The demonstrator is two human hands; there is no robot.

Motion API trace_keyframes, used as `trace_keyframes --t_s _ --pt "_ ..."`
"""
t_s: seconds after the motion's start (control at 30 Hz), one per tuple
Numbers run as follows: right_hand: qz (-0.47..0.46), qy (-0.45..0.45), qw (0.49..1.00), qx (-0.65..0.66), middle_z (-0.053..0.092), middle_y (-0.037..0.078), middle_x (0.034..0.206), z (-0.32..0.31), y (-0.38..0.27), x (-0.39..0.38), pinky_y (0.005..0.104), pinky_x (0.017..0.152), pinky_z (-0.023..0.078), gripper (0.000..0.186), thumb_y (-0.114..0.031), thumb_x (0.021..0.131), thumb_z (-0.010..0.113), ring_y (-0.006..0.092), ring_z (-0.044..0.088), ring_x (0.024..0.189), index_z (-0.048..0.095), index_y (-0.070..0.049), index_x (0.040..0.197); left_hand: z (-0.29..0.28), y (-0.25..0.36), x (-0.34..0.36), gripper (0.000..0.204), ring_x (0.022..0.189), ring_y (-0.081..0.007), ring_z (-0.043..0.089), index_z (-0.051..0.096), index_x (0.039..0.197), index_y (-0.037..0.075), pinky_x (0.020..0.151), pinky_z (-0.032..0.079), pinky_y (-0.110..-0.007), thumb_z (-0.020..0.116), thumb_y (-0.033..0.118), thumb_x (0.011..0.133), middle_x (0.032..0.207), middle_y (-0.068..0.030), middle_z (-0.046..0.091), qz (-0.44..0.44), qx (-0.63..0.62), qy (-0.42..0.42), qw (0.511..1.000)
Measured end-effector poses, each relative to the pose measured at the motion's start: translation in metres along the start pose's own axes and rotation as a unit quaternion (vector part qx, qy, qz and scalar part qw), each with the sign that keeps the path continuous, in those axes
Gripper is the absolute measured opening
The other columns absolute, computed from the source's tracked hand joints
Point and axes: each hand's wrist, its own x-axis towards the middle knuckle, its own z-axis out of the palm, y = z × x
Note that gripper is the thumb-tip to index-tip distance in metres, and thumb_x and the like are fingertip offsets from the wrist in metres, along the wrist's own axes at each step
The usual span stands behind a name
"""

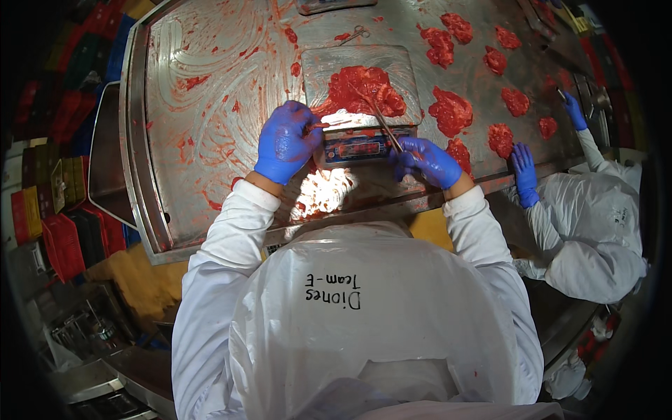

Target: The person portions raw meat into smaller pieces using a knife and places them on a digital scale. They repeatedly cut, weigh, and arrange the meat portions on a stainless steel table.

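Note:
A heap of raw red meat lies on the steel platform of a digital scale. My left hand, in a blue glove, is closed at the left end of the meat and pinches its edge. In my gloved right hand is a long, slim metal tool that looks like scissors. Its tips reach into the middle of the meat. The scale's blue display panel faces me between my hands.
Several meat pieces lie on the steel table to the right. A second pair of scissors rests beyond the scale. On the right, a co-worker's gloved hand touches the table edge. Red crates stand at left.

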Motion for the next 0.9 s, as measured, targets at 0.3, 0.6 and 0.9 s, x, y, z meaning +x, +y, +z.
trace_keyframes --t_s 0.3,0.6,0.9 --pt "0.054 -0.025 0.998 0.032 0.072 0.004 0.096 0.054 -0.017 0.072 0.0305 0.082 0.055 0.020 -0.026 0.103 0.068 0.0134 0.067 0.087 0.070 -0.006 0.106 0.014 0.003 0.004 0.010 0.091 -0.0315 0.065 0.075 0.093 0.011 0.080 0.054 -0.042 0.073 0.016 0.084 0.093 -0.0086 0.067 -0.013 -0.006 -0.030 0.999" --pt "0.061 0.027 0.998 0.021 0.068 -0.001 0.082 0.072 -0.049 0.081 0.0223 0.066 0.052 0.022 -0.029 0.100 0.073 0.0086 0.067 0.075 0.071 -0.007 0.103 0.013 0.003 0.003 0.009 0.090 -0.0330 0.065 0.072 0.090 0.009 0.079 0.054 -0.044 0.073 0.013 0.082 0.090 -0.0101 0.066 0.003 -0.006 -0.007 1.000" --pt "0.094 0.063 0.992 0.052 0.068 0.000 0.082 0.077 -0.054 0.101 0.0244 0.061 0.057 0.026 -0.030 0.099 0.075 0.0093 0.065 0.066 0.071 -0.005 0.102 0.016 0.000 0.004 0.010 0.087 -0.0359 0.063 0.067 0.085 0.008 0.075 0.053 -0.046 0.073 0.013 0.080 0.087 -0.0126 0.063 0.009 0.017 -0.002 1.000"
